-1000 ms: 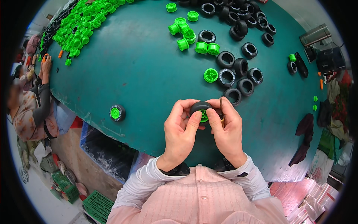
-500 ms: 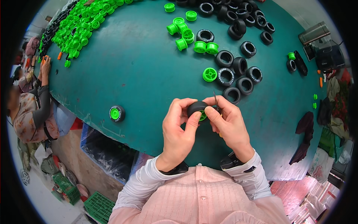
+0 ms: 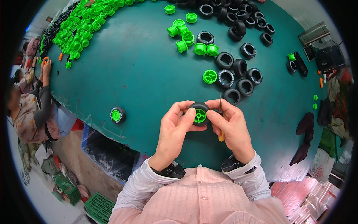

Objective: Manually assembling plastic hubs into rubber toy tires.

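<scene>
Near the counter's (image 3: 149, 86) front edge, both my hands hold one toy wheel — a black tyre with a green hub (image 3: 200, 115) seated in it. My left hand (image 3: 175, 128) and right hand (image 3: 231, 127) clamp it between thumbs and fingers; the right also grips a thin tool (image 3: 220, 123). One finished wheel (image 3: 117, 115) lies to the left — loose tyres (image 3: 238, 80) and green hubs (image 3: 194, 41) farther off look unassembled.

Teal table (image 3: 141, 74): loose black tyres (image 3: 238, 67), green hubs (image 3: 85, 26), one assembled wheel (image 3: 118, 115).
</scene>
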A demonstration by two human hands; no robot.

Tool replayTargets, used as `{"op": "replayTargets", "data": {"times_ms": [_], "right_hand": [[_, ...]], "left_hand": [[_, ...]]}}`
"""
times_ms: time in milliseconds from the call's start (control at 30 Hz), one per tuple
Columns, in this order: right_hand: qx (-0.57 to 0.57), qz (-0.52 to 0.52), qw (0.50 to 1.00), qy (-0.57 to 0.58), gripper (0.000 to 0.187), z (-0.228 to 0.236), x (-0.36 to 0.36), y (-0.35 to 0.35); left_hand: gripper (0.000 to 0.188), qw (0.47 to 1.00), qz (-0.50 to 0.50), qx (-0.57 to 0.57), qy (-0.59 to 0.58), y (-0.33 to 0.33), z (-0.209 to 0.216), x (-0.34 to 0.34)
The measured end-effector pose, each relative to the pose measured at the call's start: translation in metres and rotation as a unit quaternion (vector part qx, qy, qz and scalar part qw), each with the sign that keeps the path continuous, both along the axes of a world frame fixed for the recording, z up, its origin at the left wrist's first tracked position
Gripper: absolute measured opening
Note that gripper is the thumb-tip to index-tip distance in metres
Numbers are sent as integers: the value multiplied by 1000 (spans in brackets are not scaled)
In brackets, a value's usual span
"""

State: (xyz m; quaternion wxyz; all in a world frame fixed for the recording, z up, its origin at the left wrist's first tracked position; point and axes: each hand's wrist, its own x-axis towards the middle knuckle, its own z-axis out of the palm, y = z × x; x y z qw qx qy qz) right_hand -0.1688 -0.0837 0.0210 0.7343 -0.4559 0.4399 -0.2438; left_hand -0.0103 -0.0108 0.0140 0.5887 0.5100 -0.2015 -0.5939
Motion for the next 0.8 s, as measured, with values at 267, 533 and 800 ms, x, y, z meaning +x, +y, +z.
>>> {"op": "replayTargets", "data": {"times_ms": [267, 533, 800], "right_hand": [[-302, -38, 950, 74, 24, -16, 9, 13], [-281, -19, 957, 66, 38, 3, -3, 9], [-98, -41, 994, 34, 31, 12, -1, 14]], "left_hand": [[23, 994, -46, -62, -81, 4, -8, 4], [41, 967, -66, -182, -163, -1, -4, 22], [60, 948, -71, -167, -263, 7, 9, 19]]}}
